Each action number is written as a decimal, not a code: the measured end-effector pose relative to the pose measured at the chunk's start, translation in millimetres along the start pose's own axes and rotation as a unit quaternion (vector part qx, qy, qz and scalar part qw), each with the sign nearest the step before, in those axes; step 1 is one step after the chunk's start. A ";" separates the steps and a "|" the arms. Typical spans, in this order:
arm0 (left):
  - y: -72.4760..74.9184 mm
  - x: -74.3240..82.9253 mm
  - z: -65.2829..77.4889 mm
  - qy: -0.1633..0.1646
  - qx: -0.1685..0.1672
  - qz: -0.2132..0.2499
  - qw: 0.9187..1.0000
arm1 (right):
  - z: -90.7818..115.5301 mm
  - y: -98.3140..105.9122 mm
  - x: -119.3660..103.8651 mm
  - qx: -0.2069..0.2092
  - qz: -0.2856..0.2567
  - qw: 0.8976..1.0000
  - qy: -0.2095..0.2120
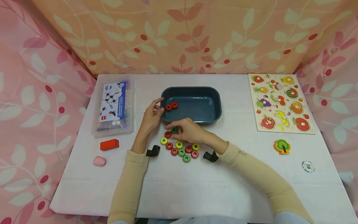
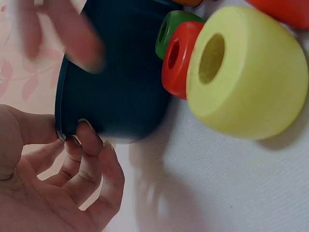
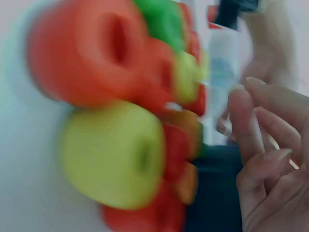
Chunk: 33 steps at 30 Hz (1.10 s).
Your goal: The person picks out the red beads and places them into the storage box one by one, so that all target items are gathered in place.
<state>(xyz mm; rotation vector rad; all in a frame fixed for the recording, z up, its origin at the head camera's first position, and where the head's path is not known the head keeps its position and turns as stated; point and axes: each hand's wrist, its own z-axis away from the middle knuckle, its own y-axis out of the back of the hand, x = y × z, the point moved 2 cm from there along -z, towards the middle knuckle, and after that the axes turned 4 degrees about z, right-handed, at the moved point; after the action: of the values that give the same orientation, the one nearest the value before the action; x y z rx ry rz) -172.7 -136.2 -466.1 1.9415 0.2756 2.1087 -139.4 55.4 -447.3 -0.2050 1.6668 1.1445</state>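
Note:
My left hand (image 1: pixel 151 117) pinches the left rim of a dark blue tray (image 1: pixel 197 107), thumb and fingertips on its wall, as the left wrist view shows. Two red beads (image 1: pixel 174 105) lie inside the tray at its left. My right hand (image 1: pixel 190 130) hovers before the tray's front edge, fingers bent with a gap between them and nothing held. Below its fingertips a green bead (image 1: pixel 174 130) sits on the table beside a red bead (image 1: pixel 167 134). More red, green and yellow beads (image 1: pixel 179 145) are scattered nearer me; a yellow bead (image 3: pixel 113 154) looks blurred in the right wrist view.
Black elbow pipes (image 1: pixel 153 151) (image 1: pixel 210 156) flank the beads. At left are a clear plastic case (image 1: pixel 113 105), a red block (image 1: pixel 109 144) and a pink lump (image 1: pixel 99 161). At right are a fruit puzzle board (image 1: pixel 279 104), a tree-shaped piece (image 1: pixel 282 146) and a round chip (image 1: pixel 308 166).

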 end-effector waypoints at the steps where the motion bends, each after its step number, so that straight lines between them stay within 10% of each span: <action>1: -0.2 0.0 -0.1 0.000 0.000 0.000 1.000 | -0.2 -4.3 3.1 -0.009 0.008 1.000 -0.009; 15: -0.4 -0.5 -1.3 -0.004 0.001 0.016 1.000 | -7.9 -29.4 16.7 0.028 0.175 0.984 -0.013; 24: -0.9 -0.3 -0.8 -0.004 0.002 0.015 1.000 | 1.4 -8.8 1.0 0.038 0.072 0.996 0.038; 33: -0.8 -1.2 -0.9 -0.006 0.005 0.009 1.000 | -2.3 34.8 14.4 0.170 0.037 0.982 0.075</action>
<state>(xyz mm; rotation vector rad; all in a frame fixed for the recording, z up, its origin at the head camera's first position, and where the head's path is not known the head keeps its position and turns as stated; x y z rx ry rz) -173.5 -135.8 -467.5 1.9678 0.2675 2.1097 -168.8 77.5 -439.0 -0.0123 1.9897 0.8979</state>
